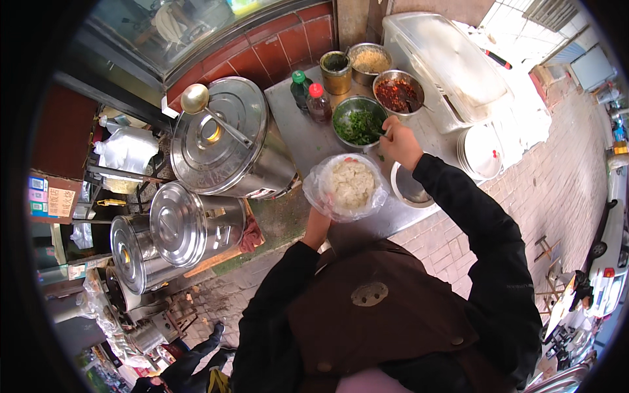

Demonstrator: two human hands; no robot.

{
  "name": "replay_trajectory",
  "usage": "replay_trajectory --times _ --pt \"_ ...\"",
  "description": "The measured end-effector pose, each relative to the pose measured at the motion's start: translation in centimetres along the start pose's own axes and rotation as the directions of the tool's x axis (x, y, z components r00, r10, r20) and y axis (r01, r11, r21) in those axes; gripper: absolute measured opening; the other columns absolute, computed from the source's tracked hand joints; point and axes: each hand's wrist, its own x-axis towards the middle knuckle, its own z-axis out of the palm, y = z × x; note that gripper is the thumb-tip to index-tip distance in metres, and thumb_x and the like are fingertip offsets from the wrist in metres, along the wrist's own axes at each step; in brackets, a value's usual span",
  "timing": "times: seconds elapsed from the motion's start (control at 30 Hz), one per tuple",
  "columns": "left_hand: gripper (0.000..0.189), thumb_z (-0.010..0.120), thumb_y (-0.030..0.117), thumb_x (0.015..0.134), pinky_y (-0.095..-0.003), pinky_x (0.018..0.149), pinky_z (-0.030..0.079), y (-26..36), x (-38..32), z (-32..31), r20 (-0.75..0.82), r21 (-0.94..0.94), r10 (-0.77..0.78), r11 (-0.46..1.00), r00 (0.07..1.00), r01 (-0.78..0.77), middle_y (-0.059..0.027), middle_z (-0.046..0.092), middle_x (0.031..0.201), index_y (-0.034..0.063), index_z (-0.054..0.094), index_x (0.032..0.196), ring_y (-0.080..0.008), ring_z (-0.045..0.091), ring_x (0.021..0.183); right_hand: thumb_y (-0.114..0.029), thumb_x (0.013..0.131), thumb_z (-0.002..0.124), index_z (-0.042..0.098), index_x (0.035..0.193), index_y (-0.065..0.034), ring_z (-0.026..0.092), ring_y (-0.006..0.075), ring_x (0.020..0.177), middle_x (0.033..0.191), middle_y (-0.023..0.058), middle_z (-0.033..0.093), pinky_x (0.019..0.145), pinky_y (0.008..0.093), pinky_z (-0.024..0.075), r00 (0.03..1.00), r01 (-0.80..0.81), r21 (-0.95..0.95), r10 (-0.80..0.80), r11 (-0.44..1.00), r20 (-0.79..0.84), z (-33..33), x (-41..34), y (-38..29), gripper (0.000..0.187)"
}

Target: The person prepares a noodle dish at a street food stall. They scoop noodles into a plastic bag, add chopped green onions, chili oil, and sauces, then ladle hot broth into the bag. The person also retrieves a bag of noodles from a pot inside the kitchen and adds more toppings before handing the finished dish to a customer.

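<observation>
My left hand [319, 221] holds up a bowl lined with a clear plastic bag [352, 187], from below and its near side; pale, lumpy food fills the bowl. My right hand [399, 142] grips the handle of a utensil that dips into a metal bowl of chopped green herbs [357, 123]. The utensil's lower end is hidden among the herbs. Just behind that hand stands a metal bowl of red chili sauce [399, 93]. A metal bowl of tan crumbly seasoning [371, 61] and a metal canister of dark paste [336, 73] are farther back.
Green-capped [300, 91] and red-capped [319, 105] bottles stand left of the herbs. A ladle [195, 99] lies on a large lidded steel pot [218, 137]; smaller lidded pots [177, 223] stand nearer. On the right are a translucent plastic bin [447, 69], stacked plates [484, 152] and a round container [410, 186].
</observation>
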Motion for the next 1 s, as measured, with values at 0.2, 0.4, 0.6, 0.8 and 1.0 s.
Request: replay_trajectory --times 0.2,0.4,0.6,0.8,1.0 --pt "0.046 0.049 0.042 0.104 -0.0341 0.088 0.053 4.8 -4.4 -1.3 -0.145 -0.349 -0.279 0.912 0.949 0.215 -0.0046 0.065 0.116 0.0083 0.047 0.136 -0.0152 0.062 0.106 -0.015 0.099 0.058 0.071 0.099 0.0000 0.053 0.0075 0.059 0.065 0.0013 0.060 0.056 0.0262 0.0463 0.985 -0.037 0.423 0.106 0.905 -0.139 1.2 3.8 1.3 0.019" --pt "0.029 0.054 0.034 0.103 -0.0319 0.086 0.048 2.1 -1.6 -1.7 -0.078 -0.398 -0.126 0.914 0.989 0.085 -0.0033 0.061 0.095 0.0068 0.058 0.112 -0.0152 0.058 0.087 -0.023 0.106 0.051 0.071 0.108 -0.0021 0.044 0.0016 0.063 0.076 -0.0048 0.057 0.054 0.0180 0.0337 0.970 -0.156 0.742 0.241 0.652 -0.008 -1.0 0.1 -0.6 0.029" --pt "0.027 0.054 0.034 0.103 -0.0371 0.095 0.048 2.0 -3.5 -1.9 0.003 -0.629 -0.338 0.731 0.941 0.264 -0.0046 0.063 0.104 0.0084 0.059 0.109 -0.0194 0.059 0.101 -0.012 0.104 0.049 0.069 0.107 0.0007 0.048 0.0074 0.066 0.082 0.0007 0.056 0.058 0.0218 0.0399 0.990 -0.075 0.461 0.120 0.884 -0.068 -1.8 -11.9 -3.8 0.023" --pt "0.020 0.068 0.013 0.095 -0.0321 0.092 0.051 2.8 -5.2 2.5 0.100 -0.450 -0.408 0.795 0.908 0.407 -0.0029 0.063 0.112 0.0069 0.061 0.113 -0.0148 0.060 0.103 0.009 0.089 0.056 0.065 0.119 -0.0004 0.059 0.0309 0.085 0.100 0.0156 0.059 0.077 0.0349 0.0495 0.866 0.480 -0.067 -0.484 0.875 -0.124 -1.9 -12.6 -5.3 0.033" --pt "0.016 0.072 -0.002 0.086 -0.0246 0.079 0.051 -0.1 -5.6 2.3 0.152 -0.373 -0.286 0.870 0.946 0.323 -0.0043 0.066 0.099 0.0041 0.065 0.099 -0.0114 0.063 0.088 -0.022 0.096 0.064 0.070 0.112 0.0012 0.063 0.0315 0.078 0.092 0.0217 0.066 0.070 0.0377 0.0493 0.986 0.141 0.047 -0.144 0.989 0.078 -1.6 2.1 -3.3 0.028"
